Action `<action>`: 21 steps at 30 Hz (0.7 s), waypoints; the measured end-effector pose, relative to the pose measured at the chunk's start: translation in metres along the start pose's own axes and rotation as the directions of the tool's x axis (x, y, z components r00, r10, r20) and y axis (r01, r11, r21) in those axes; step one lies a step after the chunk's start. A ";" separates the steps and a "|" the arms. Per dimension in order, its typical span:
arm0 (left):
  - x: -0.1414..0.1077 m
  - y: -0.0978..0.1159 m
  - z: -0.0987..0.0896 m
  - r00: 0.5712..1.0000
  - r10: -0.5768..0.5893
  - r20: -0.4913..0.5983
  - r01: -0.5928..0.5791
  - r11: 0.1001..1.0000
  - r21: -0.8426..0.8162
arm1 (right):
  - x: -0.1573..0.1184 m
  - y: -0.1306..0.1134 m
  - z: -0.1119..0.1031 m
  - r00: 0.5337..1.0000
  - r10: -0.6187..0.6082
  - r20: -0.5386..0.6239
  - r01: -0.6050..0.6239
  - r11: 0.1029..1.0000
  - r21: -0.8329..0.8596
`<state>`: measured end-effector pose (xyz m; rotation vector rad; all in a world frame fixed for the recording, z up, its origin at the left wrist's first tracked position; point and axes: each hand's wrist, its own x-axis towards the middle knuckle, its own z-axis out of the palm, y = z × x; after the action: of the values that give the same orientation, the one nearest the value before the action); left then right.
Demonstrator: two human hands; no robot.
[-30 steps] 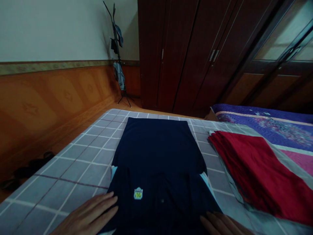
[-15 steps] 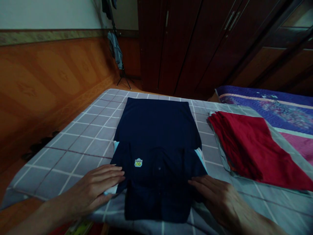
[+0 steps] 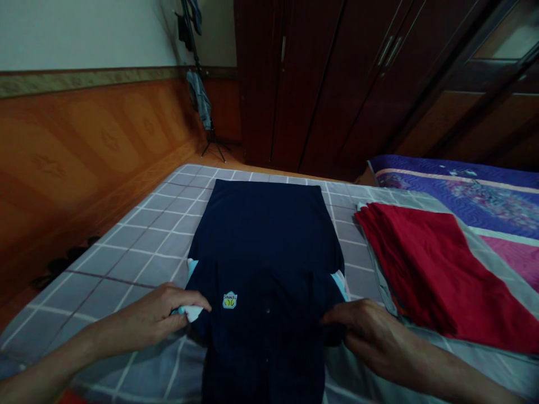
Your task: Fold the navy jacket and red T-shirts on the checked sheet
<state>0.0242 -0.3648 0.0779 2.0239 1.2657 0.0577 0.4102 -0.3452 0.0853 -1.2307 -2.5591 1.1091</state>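
The left hand (image 3: pixel 154 317) is closed in a pinch on the pale-trimmed sleeve edge (image 3: pixel 190 312) of a navy polo shirt (image 3: pixel 265 235), which lies flat along the middle of a grey checked bed (image 3: pixel 138 264). The right hand (image 3: pixel 366 331) is curled at the shirt's right side, though whether it grips the cloth cannot be told. A folded red garment (image 3: pixel 421 264) lies near the shirt, to the right.

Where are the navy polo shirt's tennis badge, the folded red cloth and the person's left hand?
Tennis badge (image 3: pixel 229 301): head view, its centre.
Folded red cloth (image 3: pixel 425 269): head view, top layer.
Left hand (image 3: pixel 147 317): head view, back of hand.
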 end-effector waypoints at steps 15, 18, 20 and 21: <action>0.162 -0.073 -0.124 0.918 -0.329 -0.220 -0.002 0.551 -0.834 | 0.195 0.055 -0.129 0.834 0.515 -0.200 -0.312 0.737 0.599; 0.184 -0.089 -0.112 0.872 -0.399 -0.283 -0.021 0.547 -0.837 | 0.214 0.087 -0.118 0.779 0.568 -0.265 -0.307 0.715 0.628; 0.186 -0.093 -0.105 0.888 -0.355 -0.291 -0.051 0.554 -0.831 | 0.216 0.102 -0.110 0.769 0.576 -0.278 -0.290 0.701 0.651; 0.185 -0.094 -0.103 0.897 -0.335 -0.287 -0.059 0.553 -0.831 | 0.216 0.106 -0.107 0.771 0.575 -0.273 -0.283 0.694 0.662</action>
<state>0.0062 -0.1378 0.0361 1.0718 1.2921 0.9022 0.3739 -0.0869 0.0486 -1.6995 -1.4119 1.3353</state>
